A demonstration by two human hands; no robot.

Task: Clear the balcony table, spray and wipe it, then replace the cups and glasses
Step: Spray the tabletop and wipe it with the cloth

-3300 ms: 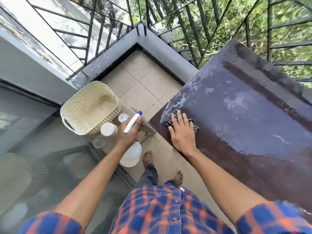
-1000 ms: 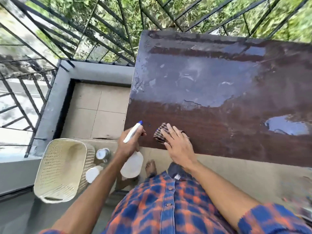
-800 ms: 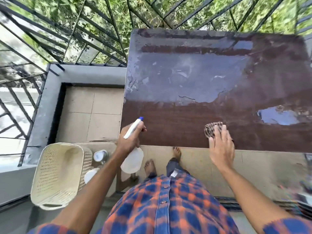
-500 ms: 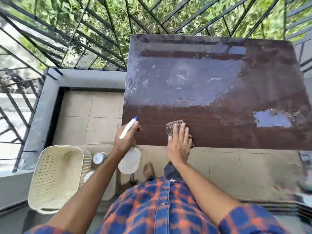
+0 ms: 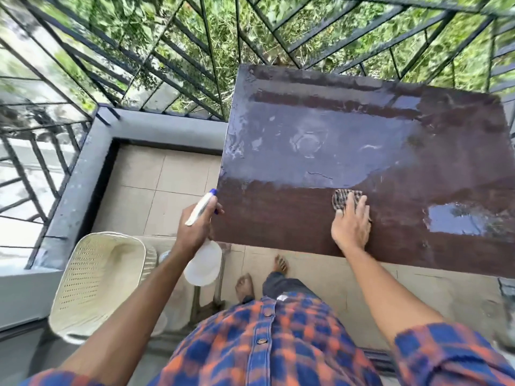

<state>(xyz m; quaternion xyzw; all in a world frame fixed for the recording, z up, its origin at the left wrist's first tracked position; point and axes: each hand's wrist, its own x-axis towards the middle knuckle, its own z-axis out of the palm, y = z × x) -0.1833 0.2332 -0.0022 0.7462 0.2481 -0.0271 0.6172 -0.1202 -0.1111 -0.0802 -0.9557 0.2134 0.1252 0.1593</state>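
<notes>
The dark brown balcony table (image 5: 278, 218) fills the upper right, bare of cups, with a wet sheen across its far half and a puddle at the right. My right hand (image 5: 350, 224) lies flat on a checked cloth (image 5: 343, 197) pressed onto the tabletop near its front edge. My left hand (image 5: 195, 227) grips a white spray bottle (image 5: 203, 263) with a blue-tipped nozzle, held just off the table's front left corner. One cup (image 5: 164, 256) peeps out beside the basket, mostly hidden by my left arm.
A cream perforated basket (image 5: 94, 285) stands on a low stool at the lower left. Black metal railings (image 5: 167, 65) and a grey kerb (image 5: 75, 188) enclose the tiled floor (image 5: 167, 190). My bare feet stand below the table's front edge.
My right hand has swept the cloth back and forth along the table's front, now to the right and a little further in. The left hand keeps hold of the spray bottle.
</notes>
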